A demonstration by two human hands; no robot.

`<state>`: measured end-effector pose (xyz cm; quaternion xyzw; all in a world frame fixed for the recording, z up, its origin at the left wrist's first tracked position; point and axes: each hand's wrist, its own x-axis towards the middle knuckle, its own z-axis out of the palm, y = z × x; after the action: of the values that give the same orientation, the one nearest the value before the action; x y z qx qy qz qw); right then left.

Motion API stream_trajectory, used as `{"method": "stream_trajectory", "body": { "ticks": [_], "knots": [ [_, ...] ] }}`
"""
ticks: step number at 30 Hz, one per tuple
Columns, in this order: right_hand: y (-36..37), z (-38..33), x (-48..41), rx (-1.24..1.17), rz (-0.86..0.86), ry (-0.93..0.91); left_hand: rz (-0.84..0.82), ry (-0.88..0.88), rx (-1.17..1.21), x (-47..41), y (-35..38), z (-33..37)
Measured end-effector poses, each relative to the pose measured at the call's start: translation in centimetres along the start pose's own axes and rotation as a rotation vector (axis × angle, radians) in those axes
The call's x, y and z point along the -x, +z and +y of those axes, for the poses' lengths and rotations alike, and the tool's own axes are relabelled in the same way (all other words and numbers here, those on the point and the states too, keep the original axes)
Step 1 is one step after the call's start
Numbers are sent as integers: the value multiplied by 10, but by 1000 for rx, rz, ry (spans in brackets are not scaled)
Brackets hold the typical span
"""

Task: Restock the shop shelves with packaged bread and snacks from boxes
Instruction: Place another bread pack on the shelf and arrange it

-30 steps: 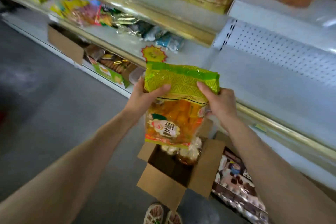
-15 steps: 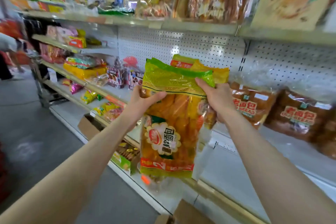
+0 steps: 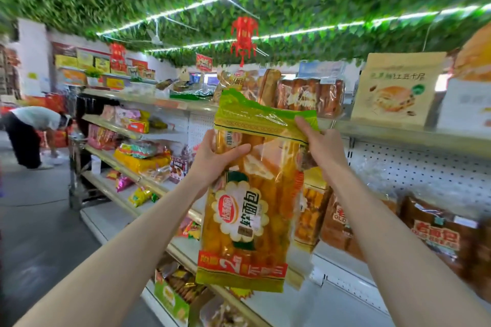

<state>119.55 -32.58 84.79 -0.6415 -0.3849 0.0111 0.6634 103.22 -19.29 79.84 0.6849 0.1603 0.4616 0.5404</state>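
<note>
The tall yellow-and-green plastic bag of bread sticks point(image 3: 247, 220) hangs in front of the cream metal top shelf point(image 3: 398, 133). The left hand point(image 3: 215, 159) and right hand point(image 3: 322, 146) both pinch its top with curled fingers. The shiny plastic looks slippery, so it might slide out and fall.

A grocery shop is shown by tiered shelves point(image 3: 385, 132), packaged bread point(image 3: 435, 236) at 4 o'clock, snack packets point(image 3: 140, 160) at 9 o'clock.

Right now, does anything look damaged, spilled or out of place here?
Nothing stands out. The bread bag hangs upright and looks untorn, gripped near its top by the left hand and right hand.
</note>
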Motion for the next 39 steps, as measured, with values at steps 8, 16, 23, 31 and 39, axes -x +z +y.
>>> {"method": "stream_trajectory", "body": {
  "ticks": [8, 16, 23, 31, 39],
  "knots": [
    [1, -3, 30, -74, -202, 7, 154, 86, 35, 2, 7, 23],
    [24, 23, 49, -190, -205, -7, 191, 103, 69, 7, 0, 35],
    [47, 11, 45, -225, -75, -5, 65, 60, 120, 4, -35, 35],
    [113, -16, 37, -231, -9, -13, -178, -154, 80, -8, -115, -7],
    [210, -29, 42, -218, 57, -5, -206, -82, 12, -31, -206, -9]
  ]
}}
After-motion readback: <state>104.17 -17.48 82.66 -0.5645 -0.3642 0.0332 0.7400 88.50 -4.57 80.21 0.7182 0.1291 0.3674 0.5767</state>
